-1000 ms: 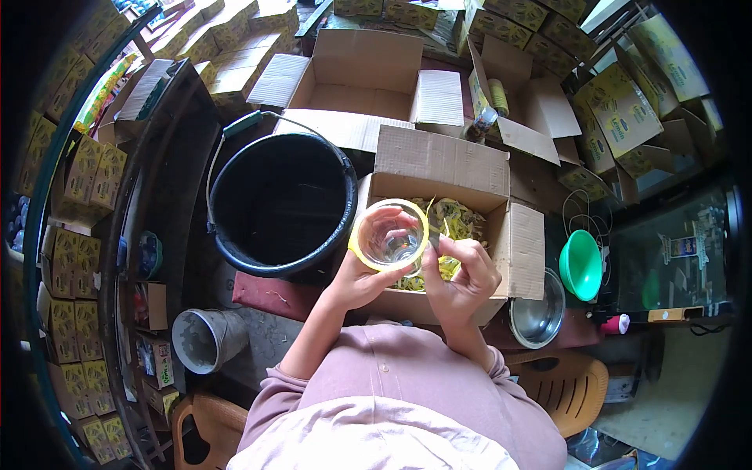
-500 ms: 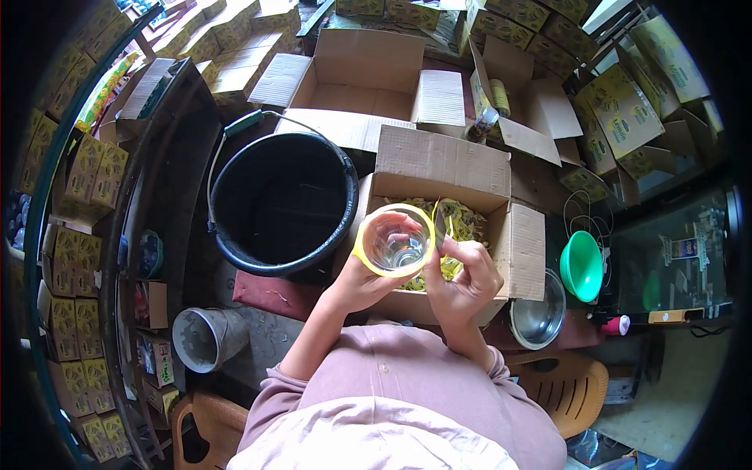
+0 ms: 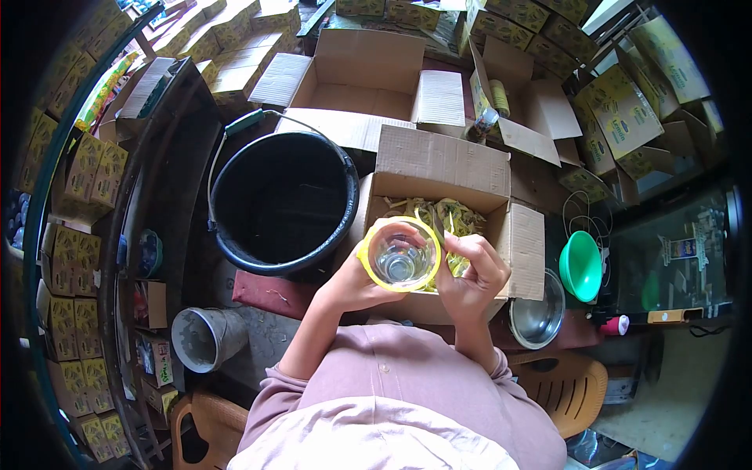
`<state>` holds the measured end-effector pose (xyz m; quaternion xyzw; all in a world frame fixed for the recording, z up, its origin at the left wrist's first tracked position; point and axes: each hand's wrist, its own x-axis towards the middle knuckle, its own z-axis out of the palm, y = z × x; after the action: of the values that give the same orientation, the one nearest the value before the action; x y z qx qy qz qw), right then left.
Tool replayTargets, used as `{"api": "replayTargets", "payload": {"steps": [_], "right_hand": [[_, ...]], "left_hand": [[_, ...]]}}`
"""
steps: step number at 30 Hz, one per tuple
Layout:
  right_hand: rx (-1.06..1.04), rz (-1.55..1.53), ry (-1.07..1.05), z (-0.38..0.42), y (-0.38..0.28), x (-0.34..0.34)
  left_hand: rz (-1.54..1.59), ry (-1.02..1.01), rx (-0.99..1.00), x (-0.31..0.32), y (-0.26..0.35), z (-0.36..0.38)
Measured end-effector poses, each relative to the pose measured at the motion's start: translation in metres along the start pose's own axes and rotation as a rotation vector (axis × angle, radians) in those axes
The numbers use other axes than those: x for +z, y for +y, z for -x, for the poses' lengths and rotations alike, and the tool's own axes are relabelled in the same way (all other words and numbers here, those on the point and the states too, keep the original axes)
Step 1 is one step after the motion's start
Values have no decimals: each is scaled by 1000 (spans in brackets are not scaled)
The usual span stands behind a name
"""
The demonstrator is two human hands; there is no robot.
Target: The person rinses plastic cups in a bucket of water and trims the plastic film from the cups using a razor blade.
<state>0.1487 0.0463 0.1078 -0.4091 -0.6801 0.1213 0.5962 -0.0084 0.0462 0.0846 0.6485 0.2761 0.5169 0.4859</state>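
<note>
A clear cup [image 3: 398, 265] with a yellow rim is in my left hand [image 3: 356, 278], whose fingers wrap round its far side. Its open mouth faces up toward me. My right hand [image 3: 474, 278] is closed on a knife [image 3: 439, 229], with the thin dark blade pointing away beside the right side of the rim. The grip end of the knife is hidden in my fingers. Below both hands stands an open cardboard box [image 3: 442, 160] holding a heap of yellow-green shavings [image 3: 462, 215].
A large black bucket [image 3: 235, 243] stands left of the box, and a small grey bucket [image 3: 196, 345] is lower left. To the right are a metal bowl [image 3: 556, 313] and a green bowl [image 3: 581, 266]. Another open carton [image 3: 368, 55] lies beyond; stacked yellow boxes [image 3: 78, 325] line the left.
Both hands have shifted slightly right and toward me with the cup and knife. A thin yellow strip seen by the blade earlier no longer shows there.
</note>
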Motion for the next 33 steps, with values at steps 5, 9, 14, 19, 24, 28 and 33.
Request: {"api": "replayTargets", "payload": {"steps": [5,9,14,19,24,28,33], "right_hand": [[47,-36,64,2,-1,3],[45,-32,46,3,-8,1],[1,4,31,7,-8,1],[-24,48,30,5,-7,0],[1,58,-6,4,-7,-1],[-12,2,-55,1,0,-3],[39,-32,-22,1,-1,1]], "left_hand": [[46,90,20,7,-8,0],[218,163,-17,11,-14,1],[168,131,-18,9,-17,1],[76,54,5,3,-9,1],[-76,-10,13,-3,2,0],[-32,-34,11,-5,1,1],[-27,17,71,-3,-9,0]]}}
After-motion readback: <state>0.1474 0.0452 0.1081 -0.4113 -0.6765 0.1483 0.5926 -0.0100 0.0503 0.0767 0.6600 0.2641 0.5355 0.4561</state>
